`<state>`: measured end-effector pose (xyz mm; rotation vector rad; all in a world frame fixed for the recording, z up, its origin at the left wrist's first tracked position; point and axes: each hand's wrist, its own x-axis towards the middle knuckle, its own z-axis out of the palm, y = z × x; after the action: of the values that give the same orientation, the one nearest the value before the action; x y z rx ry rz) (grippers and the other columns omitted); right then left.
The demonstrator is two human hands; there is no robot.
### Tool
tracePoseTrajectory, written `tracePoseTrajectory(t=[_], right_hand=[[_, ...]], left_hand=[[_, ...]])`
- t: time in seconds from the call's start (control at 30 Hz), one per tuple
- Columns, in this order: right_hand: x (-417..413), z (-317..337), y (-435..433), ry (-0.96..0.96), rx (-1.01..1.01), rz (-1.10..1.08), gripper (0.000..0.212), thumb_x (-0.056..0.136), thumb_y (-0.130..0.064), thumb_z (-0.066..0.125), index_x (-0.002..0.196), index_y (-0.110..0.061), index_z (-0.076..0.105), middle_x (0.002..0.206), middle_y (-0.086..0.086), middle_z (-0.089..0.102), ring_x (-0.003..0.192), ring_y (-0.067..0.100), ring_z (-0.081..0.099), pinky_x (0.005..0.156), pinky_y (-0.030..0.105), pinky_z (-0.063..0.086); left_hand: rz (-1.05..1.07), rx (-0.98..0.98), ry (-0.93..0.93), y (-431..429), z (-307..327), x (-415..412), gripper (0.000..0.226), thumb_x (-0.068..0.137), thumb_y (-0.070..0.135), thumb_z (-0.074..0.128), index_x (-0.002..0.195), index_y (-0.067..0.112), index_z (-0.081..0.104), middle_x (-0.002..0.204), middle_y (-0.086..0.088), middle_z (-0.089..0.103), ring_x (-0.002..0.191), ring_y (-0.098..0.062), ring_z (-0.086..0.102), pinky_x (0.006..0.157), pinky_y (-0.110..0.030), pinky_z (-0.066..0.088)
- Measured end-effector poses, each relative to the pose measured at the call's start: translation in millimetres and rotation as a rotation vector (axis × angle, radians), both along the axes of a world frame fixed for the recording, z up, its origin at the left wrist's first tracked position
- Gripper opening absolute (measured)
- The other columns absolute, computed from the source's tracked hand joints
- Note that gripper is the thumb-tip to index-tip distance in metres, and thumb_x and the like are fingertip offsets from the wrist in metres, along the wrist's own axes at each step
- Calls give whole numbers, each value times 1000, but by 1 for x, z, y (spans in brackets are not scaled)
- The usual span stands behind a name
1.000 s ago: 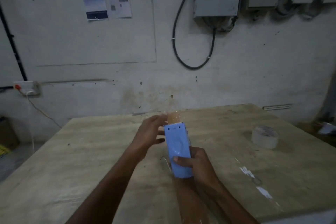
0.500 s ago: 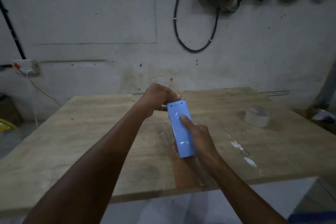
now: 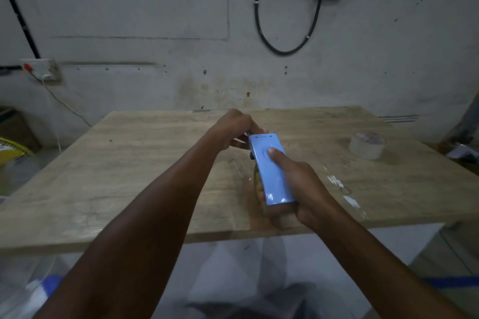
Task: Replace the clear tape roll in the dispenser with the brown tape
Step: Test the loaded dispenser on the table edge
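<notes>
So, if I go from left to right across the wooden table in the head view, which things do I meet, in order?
left hand → blue dispenser → clear tape roll. The right hand grips the dispenser and overlaps it, so I leave it out of the order.

Glossy blue plastic dispenser; matt, scuffed wood table; clear tape roll w/ sheen.

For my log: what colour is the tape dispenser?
The tape dispenser is light blue; the head view shows it.

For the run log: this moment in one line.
right hand grips blue dispenser | left hand grips its front end | clear tape roll on table, apart
</notes>
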<state>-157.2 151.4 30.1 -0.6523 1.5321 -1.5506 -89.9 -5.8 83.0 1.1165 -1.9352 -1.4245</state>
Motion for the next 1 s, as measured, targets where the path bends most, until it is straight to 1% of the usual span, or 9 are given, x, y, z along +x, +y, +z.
tracePoseTrajectory(t=[0.1,0.23,0.4,0.47,0.6,0.63,0.73,0.9,1.0], right_hand=[[2,3,16,-149,47,100,35,90,-28,64,99,6,66,67,19,67,50,27,63,51,32,53],[5,-4,36,-247,136,172,29,94,-25,59,94,4,66,62,17,66,53,25,62,59,35,53],[7,-3,42,-300,210,206,25,94,-21,59,97,4,64,66,18,67,55,25,63,63,35,54],[7,-2,41,-330,232,215,26,94,-20,59,99,6,62,66,18,67,53,25,65,59,35,57],[7,3,38,-327,295,217,28,93,-20,63,102,7,62,66,20,69,50,25,67,52,32,59],[6,4,36,-321,305,219,29,93,-20,63,103,7,62,67,20,70,50,25,67,52,32,59],[6,6,33,-305,335,232,32,93,-23,62,107,6,62,68,20,70,51,25,68,50,30,59],[10,6,27,-253,358,244,39,95,-25,58,120,5,57,66,21,69,49,27,68,47,30,57],[9,7,24,-232,373,256,42,96,-26,55,124,5,56,66,22,69,48,29,68,48,31,58]], left_hand=[[-47,19,-122,2,-16,2,14,75,1,67,85,-3,77,84,-11,75,65,-20,66,60,-26,60],[-121,43,-239,7,-43,8,17,71,2,71,85,-1,78,81,-12,75,64,-19,69,77,-36,62],[-156,-58,-359,10,-65,10,28,62,9,80,87,-2,78,85,-19,76,66,-20,68,78,-40,60],[-183,-100,-416,12,-68,10,29,63,10,81,86,-7,76,78,-21,72,65,-21,64,73,-38,59],[-192,-245,-510,12,-74,10,25,68,16,80,80,-6,75,60,-9,61,52,-19,52,53,-24,43],[-174,-285,-506,10,-76,10,25,68,17,80,81,-4,76,60,-6,63,51,-17,52,52,-24,43],[-170,-358,-513,7,-81,10,23,70,18,77,87,3,78,79,-8,71,63,-17,57,57,-26,46],[-154,-444,-563,0,-87,4,21,68,24,74,69,3,70,65,-5,62,56,-17,54,45,-23,38],[-177,-493,-630,-6,-89,2,21,75,26,71,71,5,67,77,-9,66,68,-22,60,49,-27,43]])
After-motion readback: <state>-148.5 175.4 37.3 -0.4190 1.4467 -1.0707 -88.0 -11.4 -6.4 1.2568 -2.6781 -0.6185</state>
